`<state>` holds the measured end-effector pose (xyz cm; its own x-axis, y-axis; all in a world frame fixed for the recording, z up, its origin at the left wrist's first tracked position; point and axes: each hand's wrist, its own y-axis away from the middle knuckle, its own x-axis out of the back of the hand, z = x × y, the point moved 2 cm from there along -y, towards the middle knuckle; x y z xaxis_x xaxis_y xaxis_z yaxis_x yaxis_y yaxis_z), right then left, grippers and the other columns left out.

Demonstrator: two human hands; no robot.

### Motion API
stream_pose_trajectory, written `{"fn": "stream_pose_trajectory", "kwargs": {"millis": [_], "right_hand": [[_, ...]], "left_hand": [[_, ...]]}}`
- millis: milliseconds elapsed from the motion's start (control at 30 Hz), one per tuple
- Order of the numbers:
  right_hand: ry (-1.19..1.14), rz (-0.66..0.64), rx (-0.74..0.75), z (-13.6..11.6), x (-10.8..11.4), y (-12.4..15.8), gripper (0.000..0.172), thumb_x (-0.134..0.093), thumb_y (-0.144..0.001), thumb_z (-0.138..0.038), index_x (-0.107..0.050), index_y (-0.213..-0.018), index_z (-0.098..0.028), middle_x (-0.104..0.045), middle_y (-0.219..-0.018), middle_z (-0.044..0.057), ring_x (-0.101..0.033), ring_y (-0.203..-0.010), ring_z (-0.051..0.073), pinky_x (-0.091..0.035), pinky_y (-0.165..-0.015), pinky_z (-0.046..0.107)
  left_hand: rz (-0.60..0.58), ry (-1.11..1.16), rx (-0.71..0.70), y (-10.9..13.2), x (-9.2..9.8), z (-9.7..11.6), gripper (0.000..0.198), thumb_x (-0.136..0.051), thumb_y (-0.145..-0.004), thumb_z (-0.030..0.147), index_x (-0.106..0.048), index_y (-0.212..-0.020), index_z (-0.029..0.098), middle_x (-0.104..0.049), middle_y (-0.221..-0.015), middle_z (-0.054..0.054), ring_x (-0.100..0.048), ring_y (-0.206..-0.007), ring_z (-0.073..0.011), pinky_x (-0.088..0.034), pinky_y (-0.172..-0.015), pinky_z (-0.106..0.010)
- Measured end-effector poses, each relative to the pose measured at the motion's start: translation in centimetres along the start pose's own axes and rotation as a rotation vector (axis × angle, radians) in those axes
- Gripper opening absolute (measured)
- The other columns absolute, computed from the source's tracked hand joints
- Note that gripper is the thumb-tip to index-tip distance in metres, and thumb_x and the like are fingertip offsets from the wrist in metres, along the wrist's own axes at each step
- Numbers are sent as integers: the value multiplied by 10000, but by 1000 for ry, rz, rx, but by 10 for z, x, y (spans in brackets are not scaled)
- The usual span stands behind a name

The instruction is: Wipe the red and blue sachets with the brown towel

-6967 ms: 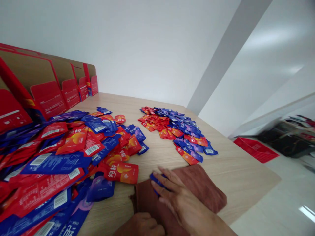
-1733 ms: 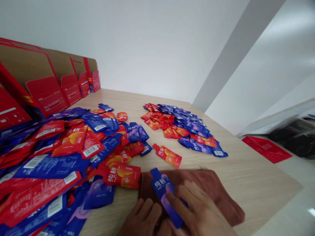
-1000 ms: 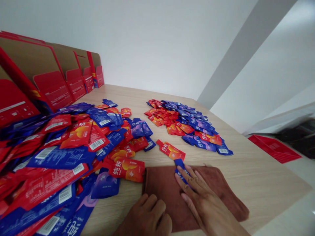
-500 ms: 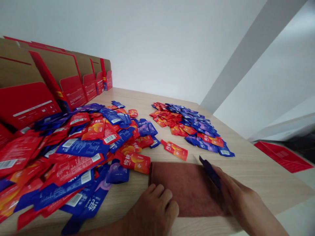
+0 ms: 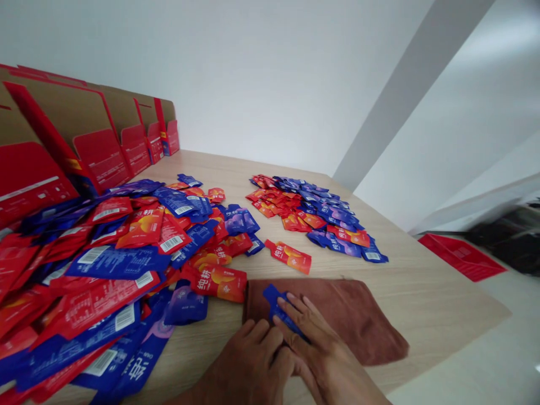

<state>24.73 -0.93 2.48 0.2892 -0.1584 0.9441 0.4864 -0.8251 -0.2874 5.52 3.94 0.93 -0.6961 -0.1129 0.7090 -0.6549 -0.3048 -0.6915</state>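
Observation:
A folded brown cloth (image 5: pixel 350 315) lies on the table in front of me. My left hand (image 5: pixel 253 360) is closed at its near left corner, fingers curled down onto the fabric; the fingertips are partly hidden. On the left part of the cloth lies a blue spouted pouch (image 5: pixel 274 298). My right hand (image 5: pixel 314 337) rests over it with fingers stretched out flat, covering most of the pouch. The two hands touch at the thumbs. Just left of the cloth, a red-orange pouch (image 5: pixel 223 283) touches its edge, and another orange pouch (image 5: pixel 291 256) lies by itself beyond it.
A big heap of mixed red and blue pouches (image 5: pixel 122 261) covers the table's left side. Further back on the right is a smaller pile (image 5: pixel 312 208). Open red cartons (image 5: pixel 101 160) line the far left by the wall. A red box (image 5: pixel 462 256) stands past the right edge.
My right hand has moved left with the blue pouch and now presses it flat on the cloth. The cloth's right end shows uncovered. My left hand stays at the corner.

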Motion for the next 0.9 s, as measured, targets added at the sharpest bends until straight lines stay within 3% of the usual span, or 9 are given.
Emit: {"fn": "stream_pose_trajectory", "kwargs": {"millis": [67, 233, 400, 467, 567, 633, 733, 833, 900], "right_hand": [[29, 4, -11, 11, -2, 6, 607, -659, -1075, -213, -539, -1670, -245, -558, -1680, 108, -476, -1603, 318, -420, -1312, 524], [179, 67, -201, 59, 6, 30, 454, -556, -1121, -209, -674, -1560, -217, -629, -1612, 140, -580, -1529, 334, -486, -1266, 581], [176, 41, -376, 86, 25, 53, 556, -649, -1080, -356, -622, -1612, -200, -564, -1677, 151, -523, -1575, 358, -537, -1241, 555], [163, 24, -414, 88, 33, 56, 543, -575, -1090, -329, -623, -1612, -188, -599, -1649, 154, -597, -1516, 359, -575, -1206, 541], [166, 81, -528, 87, 52, 56, 556, -414, -1090, -222, -634, -1599, -186, -760, -1460, 150, -819, -1201, 332, -707, -996, 455], [156, 180, -586, 81, 64, 51, 556, -406, -1097, -241, -617, -1610, -194, -821, -1343, 138, -861, -1064, 320, -735, -881, 411], [32, 304, -530, 57, 69, 36, 499, -508, -1121, -352, -638, -1587, -232, -785, -1426, 119, -801, -1245, 316, -703, -996, 408], [-111, 239, -379, 26, 53, 16, 459, -550, -1128, -333, -661, -1569, -272, -729, -1523, 94, -728, -1379, 278, -640, -1119, 393], [-74, 188, -307, 12, 37, 5, 459, -543, -1121, -274, -677, -1560, -276, -676, -1589, 116, -678, -1443, 297, -612, -1166, 442]], "left_hand": [[-10, -22, -3, 2, -1, -1, 221, -665, -985, 131, -489, -887, 222, -557, -828, 4, -486, -739, -201, -329, -653, -383], [-121, -50, -28, 7, -3, -6, 296, -753, -907, 159, -468, -876, 233, -550, -835, 5, -482, -747, -205, -354, -657, -380], [-155, -60, -23, 8, -4, -6, 294, -767, -919, 189, -477, -895, 234, -547, -866, 1, -467, -776, -212, -368, -671, -391], [-169, -56, -16, 8, -4, -5, 305, -783, -925, 229, -479, -896, 233, -547, -871, 2, -464, -784, -213, -374, -681, -396], [-170, -43, -1, 7, -2, -3, 339, -811, -932, 271, -476, -893, 231, -558, -879, 5, -471, -790, -210, -386, -702, -397], [-194, -44, 3, 6, -1, -3, 347, -815, -945, 276, -475, -896, 231, -571, -885, 6, -480, -795, -210, -387, -711, -395], [-224, -41, 10, 4, 0, -3, 340, -815, -948, 268, -481, -903, 229, -589, -891, 3, -497, -805, -216, -380, -716, -397], [-178, -10, 23, 2, 2, -2, 351, -839, -907, 233, -488, -907, 228, -591, -888, 9, -508, -808, -217, -380, -711, -400], [-137, -3, 24, 1, 3, -1, 356, -844, -886, 216, -489, -905, 228, -588, -885, 10, -509, -805, -216, -387, -710, -399]]}}
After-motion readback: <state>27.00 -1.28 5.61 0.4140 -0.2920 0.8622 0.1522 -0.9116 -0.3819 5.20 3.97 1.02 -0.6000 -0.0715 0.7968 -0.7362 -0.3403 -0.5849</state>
